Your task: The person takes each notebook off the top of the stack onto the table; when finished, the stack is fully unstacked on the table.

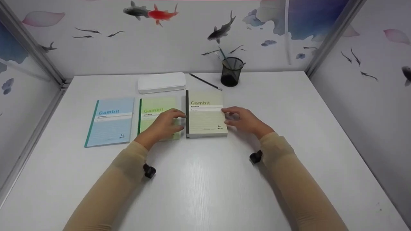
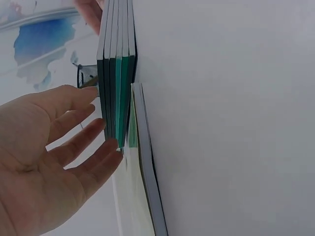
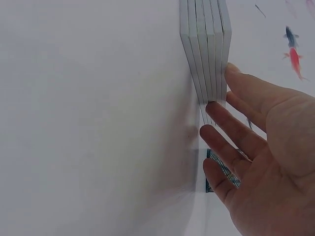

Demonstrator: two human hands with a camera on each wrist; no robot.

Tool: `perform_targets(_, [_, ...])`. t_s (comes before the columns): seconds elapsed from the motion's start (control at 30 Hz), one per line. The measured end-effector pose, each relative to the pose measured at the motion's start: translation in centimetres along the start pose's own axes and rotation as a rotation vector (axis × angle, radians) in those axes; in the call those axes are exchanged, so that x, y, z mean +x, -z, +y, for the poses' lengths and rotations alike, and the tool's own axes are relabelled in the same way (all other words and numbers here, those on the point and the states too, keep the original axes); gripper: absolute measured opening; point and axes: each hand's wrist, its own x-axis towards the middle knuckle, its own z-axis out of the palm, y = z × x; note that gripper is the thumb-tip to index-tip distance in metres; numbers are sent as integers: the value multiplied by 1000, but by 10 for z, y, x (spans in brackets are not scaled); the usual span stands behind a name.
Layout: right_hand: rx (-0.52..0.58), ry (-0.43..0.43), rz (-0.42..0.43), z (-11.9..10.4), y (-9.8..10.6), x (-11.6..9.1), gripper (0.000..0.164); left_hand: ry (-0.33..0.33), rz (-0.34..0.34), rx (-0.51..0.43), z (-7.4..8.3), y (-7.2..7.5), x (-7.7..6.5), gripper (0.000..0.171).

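Observation:
A stack of several notebooks (image 1: 207, 118) lies in the middle of the desk, a cream "Gambit" cover on top. Their dark and green spines (image 2: 118, 93) line up in the left wrist view. My left hand (image 1: 163, 125) is beside the spine side with fingers spread and loosely bent, fingertips at or very near it. Across the stack, my right hand (image 1: 247, 122) puts its fingertips to the page edges (image 3: 209, 64), thumb apart from the other fingers. A green notebook (image 1: 157, 104) lies partly hidden under my left hand. Left of it is a blue notebook (image 1: 110, 128).
Behind the notebooks sits a white case (image 1: 162, 82). A dark pencil (image 1: 205, 81) lies beside it, near a black mesh pen holder (image 1: 230, 75) with a few items in it. Printed panels (image 1: 179, 48) wall the white desk (image 1: 199, 186) at back and sides.

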Motion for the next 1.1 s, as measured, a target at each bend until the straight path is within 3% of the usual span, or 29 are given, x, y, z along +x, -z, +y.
perform_targets(0.33, [-7,6,1,-1,-2,-1,51,-23,2,79,2,-9,5,38])
perform_targets(0.6, [206,-121,110,-9,-10,7,51,-15,1,76,4,-7,5,39])
perform_targets(0.73, [218,-165,167,-8,-13,13,57,-17,-1,51,2,-8,6,39])
perform_targets(0.93, [251,-204,152,-7,-13,18,57,2,-1,1,1,-7,7,47])
perform_targets(1.1, [286,-233,142,-9,-11,18,57,-12,-15,56,1,-7,9,54])
